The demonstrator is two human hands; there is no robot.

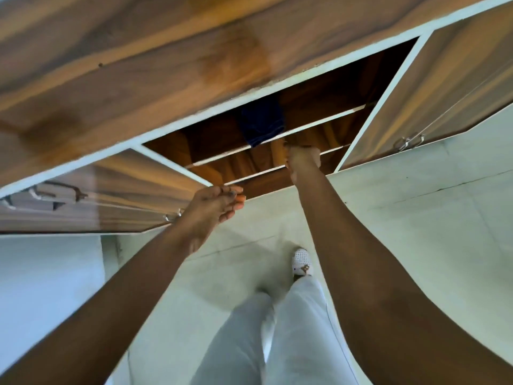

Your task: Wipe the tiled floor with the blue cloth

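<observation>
The dark blue, soft fabric cloth (262, 122) is folded or bunched on the upper shelf inside the open wood-grain cabinet (166, 87), with one edge drooping over the pale front lip of that shelf. It sits just above and slightly to the left of the right hand (301, 159), and well up and to the right of the left hand (215, 207).

The right hand reaches into the cabinet opening below the cloth; its fingers are hidden against the shelf edge and blurred, so I cannot tell whether they are curled on anything. It does not appear to touch the cloth. The left hand lies at the corner of the left cabinet door (91, 195), fingers fairly straight and relaxed, touching the door's edge rather than gripping it.

The cloth looks light and limp, likely to sag and unfold when lifted, with nothing fragile about it. The hanging edge nearest the right hand seems the natural place to pinch it, or a handful of the bunched middle to keep it together.

Below both hands lies the pale tiled floor (416, 232), not yet wiped by the look of things.
</observation>
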